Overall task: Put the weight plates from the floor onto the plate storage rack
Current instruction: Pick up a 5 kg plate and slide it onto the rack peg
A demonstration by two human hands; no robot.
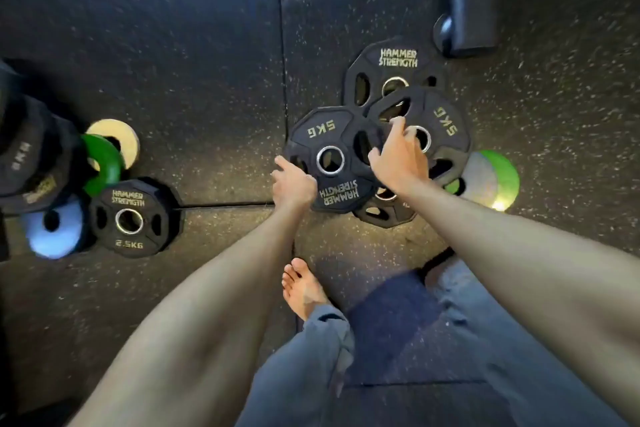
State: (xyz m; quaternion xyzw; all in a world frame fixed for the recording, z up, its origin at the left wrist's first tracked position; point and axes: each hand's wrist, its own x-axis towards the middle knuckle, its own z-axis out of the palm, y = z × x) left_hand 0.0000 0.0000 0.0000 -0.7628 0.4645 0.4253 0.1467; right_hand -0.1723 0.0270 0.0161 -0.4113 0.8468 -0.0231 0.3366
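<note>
- While the head view looked down, the left hand (294,180) curled round the rim of the left plate (330,158); the right hand (398,156) hooked fingers into the right plate (420,139); both plates lay overlapping on the floor (207,80).
- Probably heavy, stiff, grippy rubber; the slots (362,149) looked the surest hold.

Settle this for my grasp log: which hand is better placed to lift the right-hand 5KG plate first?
Right. The right hand grips the right plate at its edge; the left hand only touches the left plate's rim.
</note>
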